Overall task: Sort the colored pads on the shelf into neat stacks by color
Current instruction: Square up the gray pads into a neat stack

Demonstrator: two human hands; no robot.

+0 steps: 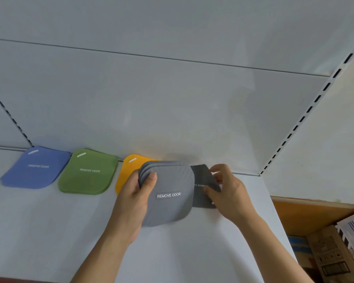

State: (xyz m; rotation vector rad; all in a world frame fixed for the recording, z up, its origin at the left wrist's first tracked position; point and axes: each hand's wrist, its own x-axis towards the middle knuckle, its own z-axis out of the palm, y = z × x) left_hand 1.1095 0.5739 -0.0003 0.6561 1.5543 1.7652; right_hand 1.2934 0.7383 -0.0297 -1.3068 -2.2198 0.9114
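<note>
On the white shelf (49, 221), along the back wall, three pads are laid flat in a row: a blue pad (36, 169), a green pad (88, 172) and a yellow pad (127, 172); whether each is a single pad or a stack cannot be told from this angle. Just right of the yellow pad, a fanned bunch of light grey pads (168, 195) is held up off the shelf by the left hand (133, 199) — thumb curled over the top-left corner, fingers hidden behind; several edges are seen offset, so the bunch is not yet squared. A dark grey pad (202, 186), its "REMOVE ODOR" print upside down, is pinched by the right hand (227, 190) at its right edge, touching or slightly tucked behind the light grey bunch.

Handling, as judged: the pads appear thin, light and soft; the dark one is seen to bend under the pinch, so flop is expected if held by one corner. A matte surface is suggested — little slip, nothing fragile. A grip across one edge with thumb on top is advised; the bunch should be tapped square against the shelf before it is laid down beside the yellow pad; the dark grey pad is best rotated to match the print and given its own place at the right end.
</note>
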